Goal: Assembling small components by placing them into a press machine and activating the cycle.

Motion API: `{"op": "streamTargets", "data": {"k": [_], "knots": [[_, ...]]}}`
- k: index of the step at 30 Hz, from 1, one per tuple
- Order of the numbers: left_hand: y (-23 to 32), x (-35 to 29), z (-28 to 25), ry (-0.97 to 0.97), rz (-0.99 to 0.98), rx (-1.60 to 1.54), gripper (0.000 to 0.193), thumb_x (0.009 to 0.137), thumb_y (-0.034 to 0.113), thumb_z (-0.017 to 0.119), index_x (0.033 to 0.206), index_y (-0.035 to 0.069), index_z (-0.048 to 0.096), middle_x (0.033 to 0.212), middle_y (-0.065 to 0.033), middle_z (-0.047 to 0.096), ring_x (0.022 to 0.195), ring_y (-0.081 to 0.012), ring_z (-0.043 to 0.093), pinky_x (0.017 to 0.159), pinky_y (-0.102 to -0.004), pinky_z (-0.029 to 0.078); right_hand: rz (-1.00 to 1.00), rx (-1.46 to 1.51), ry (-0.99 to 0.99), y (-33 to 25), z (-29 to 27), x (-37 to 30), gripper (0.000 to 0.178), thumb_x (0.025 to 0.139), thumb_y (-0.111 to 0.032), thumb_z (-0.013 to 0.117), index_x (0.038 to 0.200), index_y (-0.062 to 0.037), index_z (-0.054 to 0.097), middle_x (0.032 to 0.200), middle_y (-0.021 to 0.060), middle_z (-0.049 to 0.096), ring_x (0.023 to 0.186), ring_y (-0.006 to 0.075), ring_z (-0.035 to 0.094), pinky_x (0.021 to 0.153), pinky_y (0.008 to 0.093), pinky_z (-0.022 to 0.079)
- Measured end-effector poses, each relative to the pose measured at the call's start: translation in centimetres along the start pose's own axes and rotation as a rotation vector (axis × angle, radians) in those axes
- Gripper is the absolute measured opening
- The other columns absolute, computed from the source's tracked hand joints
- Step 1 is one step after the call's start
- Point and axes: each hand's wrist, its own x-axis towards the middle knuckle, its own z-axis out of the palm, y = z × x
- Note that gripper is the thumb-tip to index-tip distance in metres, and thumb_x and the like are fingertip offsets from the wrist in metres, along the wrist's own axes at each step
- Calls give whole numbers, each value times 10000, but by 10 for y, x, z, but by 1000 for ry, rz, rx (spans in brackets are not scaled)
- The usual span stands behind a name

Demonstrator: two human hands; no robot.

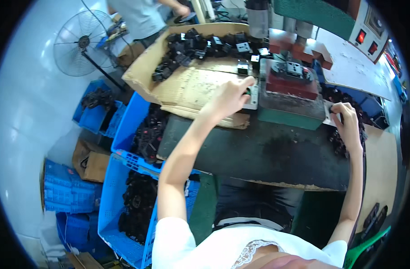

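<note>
My left hand rests at a pale button box on the left of the machine, its fingers partly stretched over a green button. At the machine's right side, my right hand is curved over a second pale box, with something dark under its fingers. Neither hand appears to hold a loose thing. Between them, a black part with a light metal face sits in the dark red fixture on a green base. Reddish blocks of the press head hang just above it.
A cardboard tray holds several black parts on the left. Blue crates with dark parts stand below it. More dark parts lie at right. A fan and another person are beyond.
</note>
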Motion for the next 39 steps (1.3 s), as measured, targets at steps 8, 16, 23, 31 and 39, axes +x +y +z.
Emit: {"op": "streamTargets", "data": {"k": [8, 16, 23, 31, 39], "knots": [[1, 3, 0, -3, -53, 19, 206, 736, 117, 689, 878, 28, 568, 737, -136, 619, 720, -304, 626, 646, -370, 474, 76, 67, -105, 4, 1, 18, 188, 667, 27, 662, 786, -6, 521, 729, 111, 539, 721, 266, 551, 692, 353, 428], [-2, 3, -2, -6, -18, 0, 209, 772, 188, 672, 834, 28, 552, 715, -153, 622, 683, -345, 614, 621, -411, 477, 119, 104, -133, 5, 0, 21, 165, 679, 23, 665, 775, 13, 531, 727, 130, 581, 711, 270, 592, 669, 350, 464], [4, 2, -2, -18, -31, 38, 220, 783, 213, 666, 836, 36, 545, 711, -152, 619, 686, -346, 616, 626, -415, 478, 117, 123, -117, 10, 3, 17, 158, 680, 23, 661, 772, 12, 533, 722, 130, 581, 698, 265, 590, 660, 351, 460], [13, 2, -5, -55, 0, 158, 253, 786, 222, 658, 844, 27, 509, 761, -148, 595, 721, -371, 589, 631, -446, 468, 113, 118, -132, 9, 1, 19, 165, 677, 26, 665, 777, 13, 535, 725, 131, 586, 703, 261, 598, 666, 350, 464], [-3, -2, -6, 58, 40, 18, 217, 787, 155, 653, 939, 37, 554, 878, -121, 631, 738, -294, 615, 694, -403, 484, 116, 102, -129, 4, 0, 18, 168, 687, 18, 670, 786, 9, 535, 740, 131, 595, 718, 270, 604, 667, 349, 465]]}}
